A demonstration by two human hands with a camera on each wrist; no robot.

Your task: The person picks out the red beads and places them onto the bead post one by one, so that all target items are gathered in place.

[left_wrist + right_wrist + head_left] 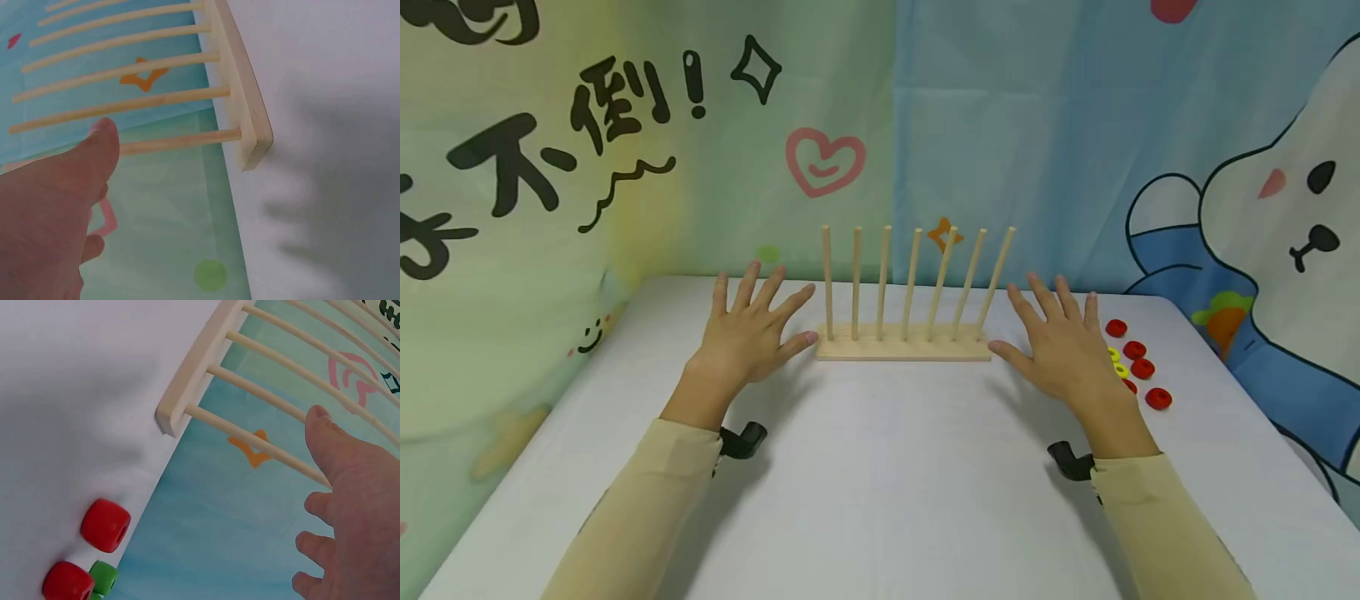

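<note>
Fingers (771, 287) spread wide, the left hand (747, 335) and right hand (1063, 348) flank the wooden peg rack (904, 352) near the far edge of the worktop (880, 483). Beside the right hand, the head view shows red beads (1142, 368) and yellow beads (1120, 374); the right wrist view lets me spot green beads (103, 576).

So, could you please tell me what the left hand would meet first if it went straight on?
Probably the curtain beyond the table: the left hand points that way, left of the rack. Depth is unclear, so it might brush the rack first.
</note>
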